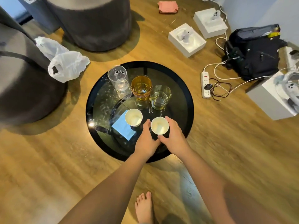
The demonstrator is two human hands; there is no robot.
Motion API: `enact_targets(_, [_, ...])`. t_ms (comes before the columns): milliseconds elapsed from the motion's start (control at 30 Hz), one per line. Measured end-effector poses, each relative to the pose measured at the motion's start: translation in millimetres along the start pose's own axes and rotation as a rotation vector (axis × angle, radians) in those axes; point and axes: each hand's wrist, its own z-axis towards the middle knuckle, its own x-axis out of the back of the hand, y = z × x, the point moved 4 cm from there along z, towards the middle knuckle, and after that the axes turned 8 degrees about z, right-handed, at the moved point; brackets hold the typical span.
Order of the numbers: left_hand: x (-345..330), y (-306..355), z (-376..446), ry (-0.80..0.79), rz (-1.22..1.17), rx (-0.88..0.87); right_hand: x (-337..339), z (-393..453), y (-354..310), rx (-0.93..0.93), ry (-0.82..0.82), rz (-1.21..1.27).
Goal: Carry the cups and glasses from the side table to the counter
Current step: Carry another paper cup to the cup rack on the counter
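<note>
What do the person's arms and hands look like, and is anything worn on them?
Both forearms are bare as far up as the picture shows; no sleeve appears. The left hand and the right hand wear no gloves, and no watch, bracelet or ring is visible on the wrists or fingers. Motion blur softens the finer detail.

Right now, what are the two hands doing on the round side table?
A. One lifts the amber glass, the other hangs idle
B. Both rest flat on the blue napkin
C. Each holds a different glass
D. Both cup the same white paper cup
D: the left hand and right hand curl around either side of the near white paper cup; the amber glass stands untouched.
</note>
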Motion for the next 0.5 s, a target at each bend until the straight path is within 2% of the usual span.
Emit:
enact_targets(200, [22.9,47.2,-16.2,-0.012,-0.068,-0.15,32.8,-21.9,-35.3,0.033,0.117,0.143])
enact_targets(500, [116.0,217.2,-84.9,0.074,-0.139,-0.398,176.6,-85.7,-183.0,0.154,0.362,0.234])
